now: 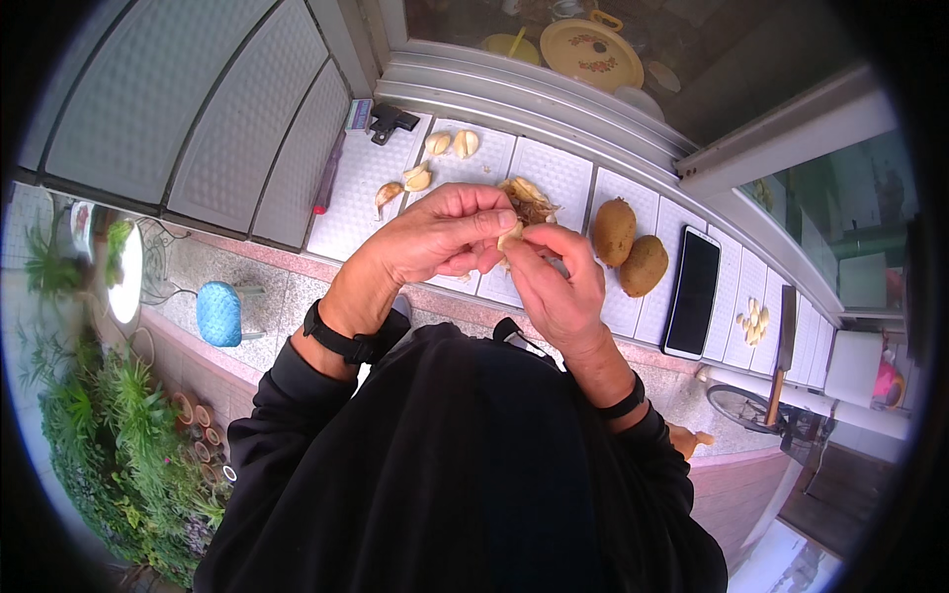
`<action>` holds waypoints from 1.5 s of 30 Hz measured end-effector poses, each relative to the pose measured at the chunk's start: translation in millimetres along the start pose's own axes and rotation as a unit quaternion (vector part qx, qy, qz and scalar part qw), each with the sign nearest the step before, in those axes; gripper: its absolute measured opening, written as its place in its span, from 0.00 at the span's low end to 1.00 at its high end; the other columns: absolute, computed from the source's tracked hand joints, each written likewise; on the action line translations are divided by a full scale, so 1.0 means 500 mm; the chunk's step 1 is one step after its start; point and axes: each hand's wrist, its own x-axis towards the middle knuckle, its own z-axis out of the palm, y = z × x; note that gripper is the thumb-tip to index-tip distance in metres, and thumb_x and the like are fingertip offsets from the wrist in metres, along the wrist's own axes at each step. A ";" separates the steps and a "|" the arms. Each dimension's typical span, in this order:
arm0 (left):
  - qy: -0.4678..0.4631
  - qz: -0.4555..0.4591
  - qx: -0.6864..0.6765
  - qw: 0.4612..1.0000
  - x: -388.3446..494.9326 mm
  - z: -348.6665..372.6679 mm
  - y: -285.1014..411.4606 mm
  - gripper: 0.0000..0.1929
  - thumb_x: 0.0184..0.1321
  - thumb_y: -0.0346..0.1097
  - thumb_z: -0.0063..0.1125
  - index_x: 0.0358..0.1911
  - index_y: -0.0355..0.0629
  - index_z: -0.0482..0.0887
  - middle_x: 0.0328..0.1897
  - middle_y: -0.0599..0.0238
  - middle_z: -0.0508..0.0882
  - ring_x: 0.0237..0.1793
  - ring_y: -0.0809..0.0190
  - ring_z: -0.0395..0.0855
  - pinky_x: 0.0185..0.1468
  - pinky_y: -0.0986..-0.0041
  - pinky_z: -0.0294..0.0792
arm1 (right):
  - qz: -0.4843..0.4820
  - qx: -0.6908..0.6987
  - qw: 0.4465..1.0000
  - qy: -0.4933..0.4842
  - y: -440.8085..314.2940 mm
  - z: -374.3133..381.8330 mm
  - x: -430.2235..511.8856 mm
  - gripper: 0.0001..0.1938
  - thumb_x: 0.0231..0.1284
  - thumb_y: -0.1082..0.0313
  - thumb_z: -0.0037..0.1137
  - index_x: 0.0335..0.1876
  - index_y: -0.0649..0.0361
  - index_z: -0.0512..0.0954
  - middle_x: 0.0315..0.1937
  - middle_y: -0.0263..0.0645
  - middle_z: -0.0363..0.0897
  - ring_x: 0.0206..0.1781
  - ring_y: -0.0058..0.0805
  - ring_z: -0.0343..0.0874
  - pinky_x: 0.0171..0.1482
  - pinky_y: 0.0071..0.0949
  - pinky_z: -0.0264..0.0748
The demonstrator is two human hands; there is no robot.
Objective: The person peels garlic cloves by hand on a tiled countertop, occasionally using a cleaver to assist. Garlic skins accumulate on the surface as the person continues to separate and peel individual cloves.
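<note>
Between the fingertips of both hands is a garlic clove (509,237), partly hidden by the fingers. My left hand (452,233) pinches it with thumb and forefinger, and my right hand (560,278) grips its other side. Just beyond them lies a heap of dry garlic skins (530,196) on the white tiled ledge (552,167). Left of my hands are a brownish unpeeled clove (388,195), a pair of cloves (417,176), and farther back more garlic cloves (452,143). A small pile of pale peeled cloves (754,322) sits far to the right.
Two kiwifruits (630,244) and a smartphone (692,293) lie right of my hands. A cleaver (784,348) overhangs the ledge's front edge. At the left are a black clip (391,122), a small box (359,116) and a screwdriver (328,174). A window frame (534,93) bounds the back.
</note>
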 end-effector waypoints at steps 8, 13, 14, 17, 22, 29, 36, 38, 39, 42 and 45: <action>0.004 -0.004 -0.032 0.999 -0.002 -0.006 0.000 0.11 0.80 0.41 0.53 0.44 0.42 0.83 0.23 0.65 0.81 0.13 0.79 0.60 0.17 0.83 0.47 | 0.025 -0.005 1.000 -0.004 0.002 0.000 0.002 0.11 0.54 0.82 0.70 0.44 0.65 0.84 0.46 0.40 0.81 0.37 0.32 0.84 0.36 0.27 0.81; 0.039 0.009 -0.044 0.998 -0.004 0.005 -0.002 0.10 0.81 0.39 0.51 0.51 0.40 0.81 0.25 0.63 0.81 0.14 0.78 0.61 0.18 0.84 0.50 | 0.083 0.015 0.996 0.033 0.006 0.003 0.008 0.09 0.58 0.82 0.68 0.44 0.64 0.83 0.45 0.41 0.81 0.34 0.34 0.84 0.34 0.29 0.79; 0.050 0.009 -0.034 0.998 -0.003 0.009 -0.002 0.10 0.81 0.38 0.51 0.51 0.40 0.81 0.25 0.63 0.82 0.14 0.77 0.61 0.18 0.84 0.51 | 0.088 0.012 0.995 0.048 0.009 0.004 0.010 0.09 0.59 0.81 0.68 0.45 0.64 0.83 0.43 0.42 0.82 0.34 0.33 0.84 0.35 0.29 0.80; 0.067 0.024 0.031 0.997 -0.001 0.019 -0.006 0.10 0.81 0.37 0.49 0.52 0.39 0.81 0.27 0.63 0.83 0.14 0.77 0.63 0.18 0.84 0.53 | 0.165 0.087 0.982 0.033 0.003 0.000 0.009 0.09 0.61 0.80 0.67 0.46 0.64 0.82 0.41 0.42 0.82 0.34 0.31 0.85 0.35 0.28 0.81; 0.104 0.056 0.138 0.983 0.003 0.033 -0.024 0.09 0.80 0.35 0.50 0.52 0.37 0.80 0.31 0.63 0.85 0.15 0.77 0.66 0.19 0.84 0.56 | 0.200 0.097 0.974 0.033 0.003 0.004 0.002 0.07 0.62 0.78 0.67 0.43 0.63 0.80 0.34 0.40 0.82 0.29 0.29 0.83 0.29 0.26 0.79; 0.068 0.094 0.138 0.984 -0.002 0.020 -0.032 0.08 0.81 0.35 0.51 0.52 0.39 0.80 0.33 0.65 0.86 0.17 0.77 0.68 0.21 0.84 0.59 | 0.204 0.093 0.974 0.041 0.013 0.006 -0.009 0.06 0.63 0.80 0.65 0.42 0.63 0.80 0.32 0.38 0.82 0.27 0.27 0.81 0.29 0.25 0.77; 0.078 0.103 0.111 0.985 -0.001 0.026 -0.026 0.10 0.81 0.35 0.50 0.53 0.36 0.80 0.34 0.61 0.86 0.17 0.75 0.70 0.22 0.83 0.62 | 0.210 0.077 0.974 0.024 0.012 -0.001 -0.005 0.06 0.65 0.80 0.65 0.43 0.64 0.81 0.33 0.35 0.82 0.28 0.19 0.78 0.29 0.20 0.74; 0.083 0.104 0.105 0.986 -0.001 0.029 -0.025 0.11 0.81 0.35 0.50 0.54 0.36 0.80 0.34 0.61 0.86 0.17 0.75 0.71 0.22 0.83 0.62 | 0.206 0.087 0.974 0.019 0.010 -0.003 -0.001 0.06 0.64 0.80 0.65 0.44 0.63 0.82 0.33 0.35 0.82 0.28 0.19 0.78 0.28 0.19 0.73; 0.086 0.103 0.104 0.985 -0.001 0.029 -0.024 0.11 0.81 0.35 0.50 0.54 0.36 0.81 0.33 0.62 0.86 0.17 0.75 0.71 0.22 0.83 0.62 | 0.202 0.092 0.975 0.021 0.009 -0.003 0.001 0.06 0.64 0.80 0.66 0.44 0.63 0.82 0.33 0.34 0.82 0.28 0.19 0.78 0.28 0.19 0.72; 0.096 0.095 0.110 0.985 -0.001 0.029 -0.023 0.11 0.80 0.36 0.51 0.54 0.36 0.81 0.33 0.62 0.85 0.17 0.75 0.70 0.22 0.82 0.61 | 0.211 0.110 0.971 -0.001 0.003 -0.006 0.004 0.06 0.62 0.78 0.66 0.43 0.62 0.82 0.33 0.37 0.83 0.27 0.24 0.81 0.29 0.23 0.75; 0.090 0.089 0.120 0.985 0.001 0.025 -0.024 0.11 0.80 0.36 0.52 0.53 0.36 0.82 0.32 0.63 0.85 0.16 0.75 0.70 0.22 0.83 0.61 | 0.250 0.170 0.953 -0.017 0.004 -0.008 0.003 0.06 0.62 0.78 0.66 0.43 0.62 0.82 0.33 0.38 0.83 0.28 0.24 0.82 0.30 0.24 0.76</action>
